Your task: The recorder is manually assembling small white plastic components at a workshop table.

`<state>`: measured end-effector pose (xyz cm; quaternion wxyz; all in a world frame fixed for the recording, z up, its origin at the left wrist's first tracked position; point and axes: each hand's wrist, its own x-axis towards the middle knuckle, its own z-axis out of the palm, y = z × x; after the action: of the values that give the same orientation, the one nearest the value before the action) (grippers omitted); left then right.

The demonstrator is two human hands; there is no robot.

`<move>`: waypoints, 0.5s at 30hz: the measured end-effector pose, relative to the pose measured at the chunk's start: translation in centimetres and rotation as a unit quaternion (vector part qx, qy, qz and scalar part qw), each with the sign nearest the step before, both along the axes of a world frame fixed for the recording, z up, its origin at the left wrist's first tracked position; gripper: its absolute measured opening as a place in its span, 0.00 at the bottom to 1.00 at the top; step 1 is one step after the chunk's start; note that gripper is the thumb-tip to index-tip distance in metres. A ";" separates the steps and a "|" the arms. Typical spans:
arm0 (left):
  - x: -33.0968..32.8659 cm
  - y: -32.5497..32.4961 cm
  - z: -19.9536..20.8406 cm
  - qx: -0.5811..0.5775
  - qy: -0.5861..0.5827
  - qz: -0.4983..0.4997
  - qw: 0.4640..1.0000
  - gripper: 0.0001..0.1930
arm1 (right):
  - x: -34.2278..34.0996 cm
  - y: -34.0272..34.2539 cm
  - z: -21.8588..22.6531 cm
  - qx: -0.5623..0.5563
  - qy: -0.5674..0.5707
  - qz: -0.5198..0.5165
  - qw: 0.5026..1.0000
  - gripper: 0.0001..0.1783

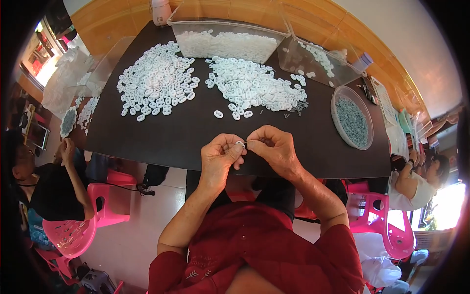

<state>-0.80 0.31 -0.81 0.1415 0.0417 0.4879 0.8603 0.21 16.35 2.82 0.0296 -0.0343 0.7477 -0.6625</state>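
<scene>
The left hand [219, 156] has thumb and forefinger closed on a small white oval piece [240, 143], held up just above the near edge of the dark table [171, 142]. Right beside it, the right hand [276, 147] is pinched too, thumb against forefinger, on a thin piece [246, 142] whose tip meets or nearly meets the white one; from where I stand it is too small to tell whether they touch. Both forearms come up from the short sleeves of a dark red shirt [274, 235].

Beyond the fingers, a few white ovals lie loose, each with two holes, in front of a broad heap [254, 83] of the same kind. Small grey pins [295, 109] are scattered at that heap's right corner. A second heap [156, 81] spreads to the left. Over on the right sits a round clear tub [368, 130] of grey pins.

Along the far side stands a long clear bin [215, 27] with plenty of white pieces inside, a pink bottle [160, 12] by its left end. To its right, another clear container [342, 73] holds fewer.

Farther off, a person in black [56, 181] sits on the left on a pink chair [73, 232], and another in white [418, 188] is over at the right.
</scene>
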 end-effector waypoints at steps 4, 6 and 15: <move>0.2 0.1 0.0 -0.020 0.009 0.001 1.000 0.05 | 0.0 -0.1 0.0 0.004 0.006 0.003 1.000 0.03; 0.2 0.1 0.0 -0.027 0.011 0.001 1.000 0.05 | 0.0 0.0 -0.2 0.012 0.008 0.002 1.000 0.03; 0.3 0.1 0.0 -0.042 0.009 -0.006 0.999 0.05 | 0.2 0.1 -0.2 0.035 0.017 0.004 0.999 0.03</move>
<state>-0.45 0.43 -0.84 0.1440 0.0467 0.5245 0.8378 0.39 16.44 2.61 0.0207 -0.0477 0.7705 -0.6353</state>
